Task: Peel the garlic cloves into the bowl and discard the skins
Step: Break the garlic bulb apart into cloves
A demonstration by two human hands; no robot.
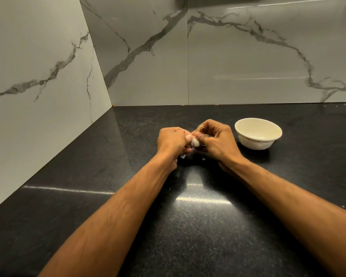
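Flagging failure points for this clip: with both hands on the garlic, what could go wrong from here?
1. Skin flakes already lie on the dark counter under the hands; more may scatter and be missed at discard.
2. The bowl sits off to the right of the right hand, so a freed clove could drop on the counter instead.
3. The left hand hides much of the garlic, so its grip is hard to judge.

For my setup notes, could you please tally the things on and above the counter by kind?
Bowl: 1, white, nothing visible inside
Garlic: 1, pinched between left hand and right hand
Skin scraps on the counter: 2 plainly visible
Hands: 2
Total: 6
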